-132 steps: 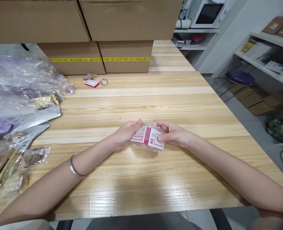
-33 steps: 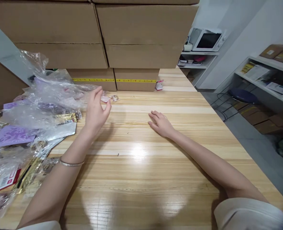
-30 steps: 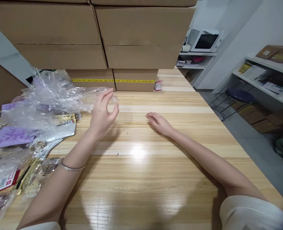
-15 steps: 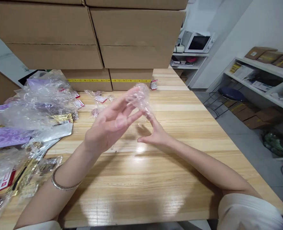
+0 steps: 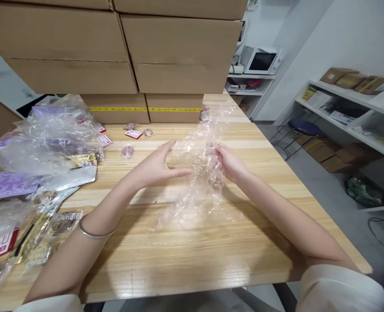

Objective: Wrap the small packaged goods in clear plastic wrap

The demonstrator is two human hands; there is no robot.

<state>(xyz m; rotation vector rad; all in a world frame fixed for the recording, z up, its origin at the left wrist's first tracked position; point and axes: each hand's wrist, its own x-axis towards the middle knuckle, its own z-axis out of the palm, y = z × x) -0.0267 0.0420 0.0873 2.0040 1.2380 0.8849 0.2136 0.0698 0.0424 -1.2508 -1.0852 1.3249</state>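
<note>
A crumpled sheet of clear plastic wrap (image 5: 200, 182) hangs over the middle of the wooden table (image 5: 185, 251), its lower end touching the tabletop. My right hand (image 5: 229, 162) grips the wrap near its upper part. My left hand (image 5: 156, 167) is beside it on the left, fingers stretched and apart, its fingertips touching the wrap's edge. A silver bangle (image 5: 92, 232) sits on my left wrist.
A heap of clear bags, purple cards and gold foil packets (image 5: 39, 147) covers the table's left side. Small red-and-white packets (image 5: 133, 134) lie near the stacked cardboard boxes (image 5: 127, 56) at the back. White shelves (image 5: 348, 104) and a stool (image 5: 304, 127) stand to the right.
The small red-and-white box I held earlier is gone from my hands. My left hand fetched a ball of clear wrap from the left heap, and both hands have spread it out over the table.
</note>
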